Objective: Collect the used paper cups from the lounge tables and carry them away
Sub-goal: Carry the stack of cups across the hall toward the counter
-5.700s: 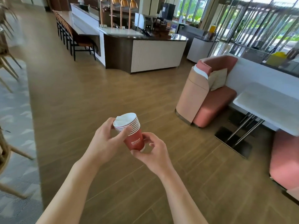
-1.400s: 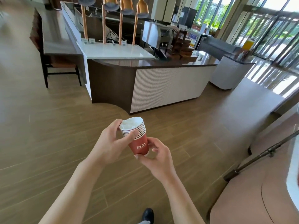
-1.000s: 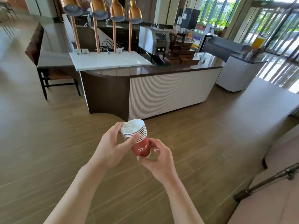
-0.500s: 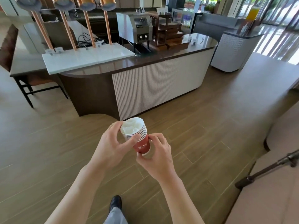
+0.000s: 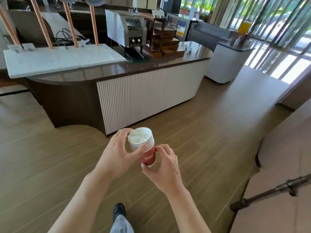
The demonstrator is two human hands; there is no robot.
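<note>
A: Where do we stand with the cups?

B: We have them gathered. The stack of paper cups (image 5: 144, 147) sits in the lower middle of the frame, nested into one red column with white rims and what looks like crumpled tissue in the top one, though the white blur there makes us unsure.

A: And our hands?

B: Both are on it. Our left hand (image 5: 117, 154) wraps the upper rims, thumb across the front and fingers curled round the back. Our right hand (image 5: 164, 167) pinches the base of the bottom cup from the right side.

A: So collecting is done?

B: As far as we can judge, yes, at least for these cups; no lounge table with cups on it shows here. We are out on the wooden floor (image 5: 210, 148), one shoe (image 5: 119, 211) at the bottom edge, with the ribbed serving counter (image 5: 148, 96) across the upper middle and the toaster (image 5: 127, 31) on top of it.

A: What is left?

B: The carrying away. No bin shows anywhere in frame, so we cannot say where the stack ends up.
</note>
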